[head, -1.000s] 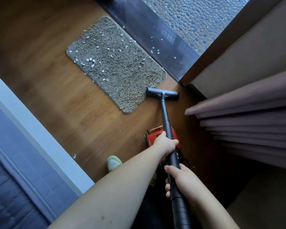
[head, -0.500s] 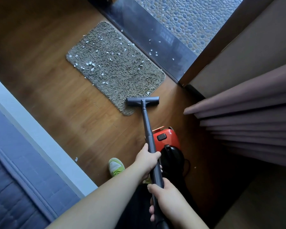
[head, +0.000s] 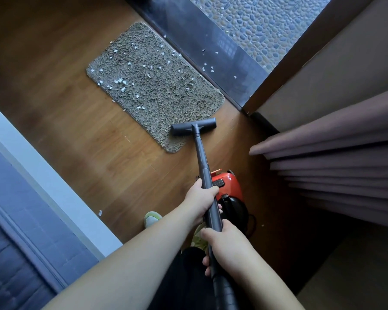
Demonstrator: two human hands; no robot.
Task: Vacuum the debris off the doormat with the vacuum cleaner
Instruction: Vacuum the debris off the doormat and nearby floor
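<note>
On a wooden floor (head: 81, 135) beside a dark door threshold (head: 211, 48), a shaggy grey-brown doormat (head: 157, 90) lies strewn with white debris (head: 121, 82). The left hand (head: 202, 198) and right hand (head: 229, 247) grip the vacuum cleaner wand (head: 203, 157), its nozzle (head: 193, 127) at the doormat's near corner.

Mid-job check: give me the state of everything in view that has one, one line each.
Doormat: flat on the wood floor, still strewn with white debris.
Vacuum head: at the mat's near edge, partly over it.
Wand: gripped by both hands.
Left hand: wrapped round the wand, higher up.
Right hand: wrapped round the wand near the hose.
Red canister: on the floor behind the wand.
Threshold: a few white flecks on it.
</note>
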